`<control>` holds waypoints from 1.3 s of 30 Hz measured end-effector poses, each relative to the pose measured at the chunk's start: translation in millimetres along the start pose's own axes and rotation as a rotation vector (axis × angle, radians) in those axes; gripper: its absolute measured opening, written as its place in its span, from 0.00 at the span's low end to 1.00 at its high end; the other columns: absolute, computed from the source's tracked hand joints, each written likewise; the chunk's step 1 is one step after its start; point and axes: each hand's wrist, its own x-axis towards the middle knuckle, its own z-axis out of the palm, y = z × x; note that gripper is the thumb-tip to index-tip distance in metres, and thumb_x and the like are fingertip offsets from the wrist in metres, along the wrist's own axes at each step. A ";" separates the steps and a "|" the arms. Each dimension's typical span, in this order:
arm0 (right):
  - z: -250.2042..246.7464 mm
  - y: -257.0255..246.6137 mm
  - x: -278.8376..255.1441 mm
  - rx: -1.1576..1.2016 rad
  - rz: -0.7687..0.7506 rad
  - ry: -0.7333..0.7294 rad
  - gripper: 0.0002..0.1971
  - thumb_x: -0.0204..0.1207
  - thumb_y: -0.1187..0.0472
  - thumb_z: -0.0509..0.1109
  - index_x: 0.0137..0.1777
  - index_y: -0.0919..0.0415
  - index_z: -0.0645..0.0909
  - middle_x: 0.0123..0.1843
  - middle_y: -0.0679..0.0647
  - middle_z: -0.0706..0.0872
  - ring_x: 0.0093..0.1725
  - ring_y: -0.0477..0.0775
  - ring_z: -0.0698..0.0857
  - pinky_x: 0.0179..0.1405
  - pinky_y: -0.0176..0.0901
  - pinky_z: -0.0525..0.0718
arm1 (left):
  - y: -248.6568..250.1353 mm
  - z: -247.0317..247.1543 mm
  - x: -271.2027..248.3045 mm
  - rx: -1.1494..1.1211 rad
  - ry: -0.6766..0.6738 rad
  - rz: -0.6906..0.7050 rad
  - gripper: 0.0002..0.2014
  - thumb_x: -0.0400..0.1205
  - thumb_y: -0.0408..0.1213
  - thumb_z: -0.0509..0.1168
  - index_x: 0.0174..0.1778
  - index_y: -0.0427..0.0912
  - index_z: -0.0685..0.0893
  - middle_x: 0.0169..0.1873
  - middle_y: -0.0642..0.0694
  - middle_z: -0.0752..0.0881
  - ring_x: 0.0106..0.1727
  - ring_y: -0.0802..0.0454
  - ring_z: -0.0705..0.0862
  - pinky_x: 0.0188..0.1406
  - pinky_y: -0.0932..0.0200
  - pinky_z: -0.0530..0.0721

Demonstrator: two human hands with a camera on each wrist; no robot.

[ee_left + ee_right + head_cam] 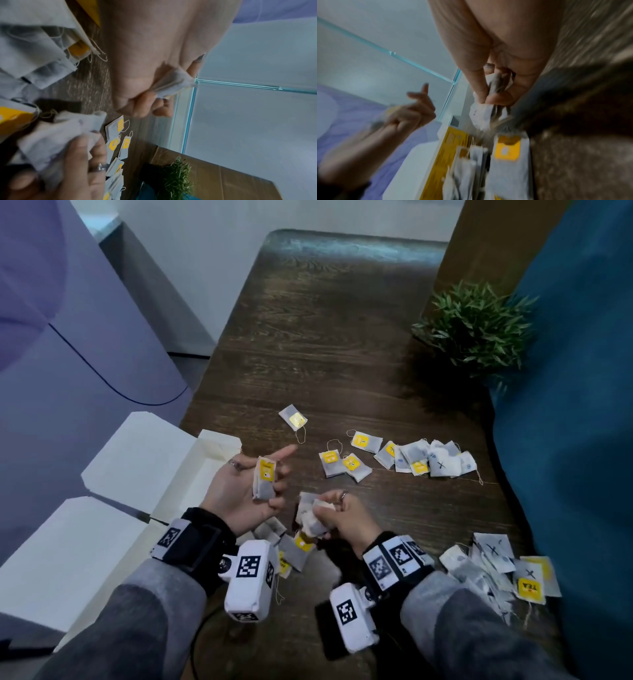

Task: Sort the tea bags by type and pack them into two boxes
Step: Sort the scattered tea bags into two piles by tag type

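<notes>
My left hand (pixel 274 486) is palm up over the table's left edge, its fingers curled round a small stack of yellow-tagged tea bags (pixel 263 478). In the left wrist view the bags' corner (pixel 175 81) sticks out of the fingers. My right hand (pixel 325 517) grips a crumpled bundle of white tea bags (pixel 310 518), which the thumb and fingers pinch in the right wrist view (pixel 494 86). A white open box (pixel 150 470) lies just left of the left hand. A second white box (pixel 68 559) sits nearer me.
Loose tea bags lie in a row (pixel 400 457) mid-table, one alone (pixel 293 417) farther back, a pile (pixel 496 570) at front right, and several (pixel 294 547) under my wrists. A potted plant (pixel 476 326) stands back right beside a blue sofa (pixel 575 405).
</notes>
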 end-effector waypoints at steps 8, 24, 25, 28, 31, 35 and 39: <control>9.2 -9.6 -13.0 -0.487 -0.195 -0.002 0.11 0.82 0.56 0.61 0.55 0.56 0.84 0.55 0.58 0.87 0.58 0.55 0.84 0.60 0.47 0.79 | -7.8 8.5 -2.7 0.500 0.282 0.212 0.15 0.80 0.23 0.61 0.61 0.39 0.79 0.39 0.43 0.82 0.41 0.50 0.80 0.39 0.60 0.79; -87.6 -26.6 -91.4 0.052 -0.236 0.024 0.04 0.76 0.66 0.69 0.46 0.56 0.80 0.33 0.48 0.84 0.31 0.42 0.80 0.28 0.34 0.72 | -81.8 83.6 32.9 0.679 0.118 0.035 0.09 0.81 0.32 0.64 0.34 0.39 0.76 0.28 0.42 0.84 0.22 0.57 0.84 0.16 0.69 0.78; -94.8 -25.3 -93.8 0.040 -0.241 0.054 0.05 0.76 0.67 0.69 0.42 0.56 0.80 0.31 0.48 0.83 0.29 0.41 0.79 0.27 0.32 0.73 | -88.6 88.3 36.2 0.709 0.101 0.013 0.09 0.81 0.34 0.64 0.34 0.40 0.77 0.29 0.43 0.84 0.23 0.58 0.84 0.16 0.70 0.77; -122.7 -20.1 -97.4 0.037 -0.218 0.161 0.08 0.80 0.68 0.64 0.41 0.57 0.79 0.29 0.50 0.82 0.24 0.39 0.79 0.21 0.28 0.74 | -102.2 95.7 46.6 0.840 0.071 -0.051 0.07 0.82 0.35 0.63 0.37 0.43 0.79 0.33 0.49 0.87 0.23 0.61 0.83 0.17 0.71 0.74; -156.4 -9.2 -98.5 0.019 -0.162 0.265 0.06 0.82 0.67 0.60 0.48 0.59 0.78 0.35 0.55 0.84 0.25 0.42 0.81 0.20 0.31 0.75 | -104.8 95.7 57.5 0.876 0.088 -0.089 0.03 0.82 0.33 0.63 0.43 0.43 0.79 0.36 0.49 0.87 0.23 0.60 0.82 0.19 0.69 0.73; -198.3 8.1 -104.5 -0.221 -0.078 0.456 0.07 0.82 0.63 0.61 0.43 0.60 0.76 0.33 0.54 0.83 0.29 0.48 0.80 0.28 0.38 0.76 | -92.5 94.8 70.1 0.914 0.151 -0.094 0.03 0.82 0.32 0.63 0.45 0.44 0.79 0.39 0.46 0.85 0.21 0.60 0.82 0.18 0.69 0.74; -222.8 22.3 -112.3 -0.682 0.151 0.457 0.10 0.80 0.58 0.62 0.39 0.59 0.79 0.39 0.53 0.84 0.44 0.55 0.83 0.47 0.46 0.77 | -53.2 92.3 87.6 0.878 0.251 -0.014 0.05 0.81 0.28 0.63 0.44 0.42 0.79 0.38 0.43 0.84 0.18 0.58 0.81 0.14 0.69 0.73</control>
